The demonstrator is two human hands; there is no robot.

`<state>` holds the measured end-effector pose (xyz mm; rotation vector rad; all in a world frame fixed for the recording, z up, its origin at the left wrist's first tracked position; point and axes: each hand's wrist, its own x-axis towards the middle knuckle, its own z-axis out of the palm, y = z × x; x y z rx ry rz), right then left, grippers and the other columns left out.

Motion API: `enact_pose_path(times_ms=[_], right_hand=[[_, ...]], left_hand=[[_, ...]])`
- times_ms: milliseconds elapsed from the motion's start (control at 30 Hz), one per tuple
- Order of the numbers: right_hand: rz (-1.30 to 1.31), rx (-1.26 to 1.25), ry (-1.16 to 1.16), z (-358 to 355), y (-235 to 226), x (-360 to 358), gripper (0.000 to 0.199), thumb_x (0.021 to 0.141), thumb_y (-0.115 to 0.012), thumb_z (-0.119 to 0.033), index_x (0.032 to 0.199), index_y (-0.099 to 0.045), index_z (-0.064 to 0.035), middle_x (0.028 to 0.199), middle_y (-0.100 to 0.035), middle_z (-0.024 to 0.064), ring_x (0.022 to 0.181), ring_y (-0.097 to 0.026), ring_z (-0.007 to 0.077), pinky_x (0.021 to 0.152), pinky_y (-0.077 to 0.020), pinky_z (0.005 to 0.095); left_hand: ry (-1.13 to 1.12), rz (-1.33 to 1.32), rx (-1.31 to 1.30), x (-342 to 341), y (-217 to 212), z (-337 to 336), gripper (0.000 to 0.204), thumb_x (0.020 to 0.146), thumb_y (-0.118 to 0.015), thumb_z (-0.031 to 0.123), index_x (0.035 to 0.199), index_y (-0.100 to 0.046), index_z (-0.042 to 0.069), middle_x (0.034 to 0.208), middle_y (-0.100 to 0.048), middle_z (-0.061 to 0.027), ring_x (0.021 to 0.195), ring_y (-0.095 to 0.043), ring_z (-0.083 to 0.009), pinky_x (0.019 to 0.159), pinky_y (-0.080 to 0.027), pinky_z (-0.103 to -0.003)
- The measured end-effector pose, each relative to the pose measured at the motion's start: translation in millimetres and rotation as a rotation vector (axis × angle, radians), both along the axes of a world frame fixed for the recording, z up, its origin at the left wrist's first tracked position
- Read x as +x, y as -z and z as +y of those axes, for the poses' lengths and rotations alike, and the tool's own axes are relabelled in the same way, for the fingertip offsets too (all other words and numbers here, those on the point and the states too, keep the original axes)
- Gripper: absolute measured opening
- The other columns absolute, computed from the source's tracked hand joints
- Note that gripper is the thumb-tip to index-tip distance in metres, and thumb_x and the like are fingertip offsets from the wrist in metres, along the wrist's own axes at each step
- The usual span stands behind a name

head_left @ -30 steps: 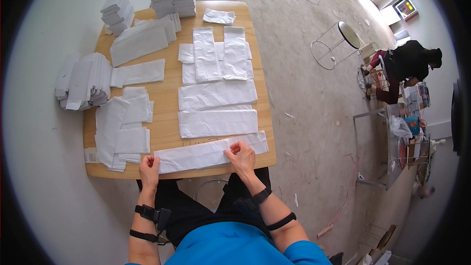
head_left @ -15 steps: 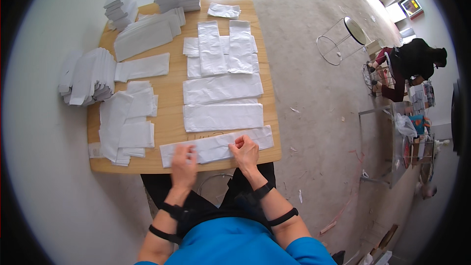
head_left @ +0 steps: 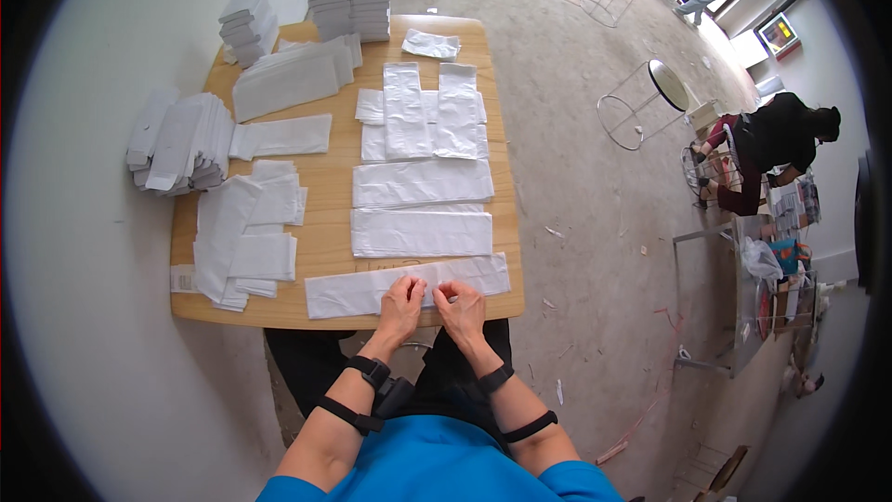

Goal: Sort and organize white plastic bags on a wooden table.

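From the head view, the person sits at the near edge of the wooden surface, and the thing in hand is a long white flat paper bag lying right along that near edge. Its long axis runs left to right across the person, from near the left corner over to about the right edge of the surface, so it stretches out well past both hands on either side.

The left hand and the right hand sit close together, almost touching, on the bag just right of its middle. Both look curled with fingertips pressed down on the paper, thumb and fingers drawn together as if pinching a fold or seam; the pinch itself is too small to make out surely. More of the bag lies free to the left of the hands than to the right, so the left hand is the nearer one to the long loose end.

Just beyond, two more white bags lie parallel, one above the other. To the left sit loose piles of white bags, and further left a fanned stack.
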<state>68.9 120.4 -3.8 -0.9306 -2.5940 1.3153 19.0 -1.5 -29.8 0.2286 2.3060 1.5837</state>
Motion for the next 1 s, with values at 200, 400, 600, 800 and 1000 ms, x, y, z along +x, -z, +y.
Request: enact_pose_path(times_ms=[200,400,600,800,1000], right_hand=[[0.074,-0.046,-0.012,-2,2,0,0.02,0.081,-0.068,-0.022,0.083,-0.071,-0.0028,0.075,-0.069,0.0136,0.066,-0.067,0.0251,0.062,-0.0512,0.0353],[0.051,-0.171,-0.035,-3,-5,-2,0.018,0.081,-0.07,-0.021,0.083,-0.072,-0.0028,0.077,-0.069,0.0137,0.065,-0.065,0.0227,0.062,-0.0504,0.0343],[0.073,-0.217,-0.018,2,4,2,0.02,0.081,-0.074,-0.021,0.087,-0.073,-0.0017,0.071,-0.068,0.007,0.059,-0.056,0.0114,0.057,-0.0469,0.0278],[0.065,-0.248,-0.012,6,7,4,0.02,0.079,-0.075,-0.021,0.085,-0.073,-0.0016,0.068,-0.066,0.0058,0.059,-0.056,0.0104,0.057,-0.0465,0.0271],[0.054,-0.152,-0.063,2,2,1,0.02,0.078,-0.076,-0.021,0.083,-0.072,-0.0021,0.069,-0.066,0.0078,0.059,-0.057,0.0132,0.057,-0.0473,0.0291]], left_hand=[[0.043,-0.099,-0.014,-3,-21,0,0.025,0.091,-0.062,0.024,0.092,-0.063,-0.002,0.083,-0.063,-0.0122,0.071,-0.06,-0.0195,0.066,-0.05,-0.032],[0.002,-0.188,0.031,-6,-18,-3,0.024,0.089,-0.065,0.024,0.09,-0.066,0.0,0.081,-0.066,-0.01,0.072,-0.061,-0.0153,0.068,-0.05,-0.03],[0.045,-0.25,-0.013,-9,-11,-6,0.022,0.089,-0.064,0.022,0.089,-0.064,0.0,0.08,-0.066,-0.0109,0.072,-0.062,-0.0168,0.067,-0.049,-0.031],[0.098,-0.038,-0.119,-7,-5,-7,0.022,0.093,-0.06,0.022,0.091,-0.063,0.0,0.077,-0.065,-0.0065,0.068,-0.058,-0.0117,0.063,-0.048,-0.027],[0.074,-0.104,-0.096,-10,-12,-5,0.025,0.092,-0.061,0.024,0.09,-0.064,-0.001,0.078,-0.065,-0.0068,0.068,-0.058,-0.012,0.063,-0.047,-0.028]])
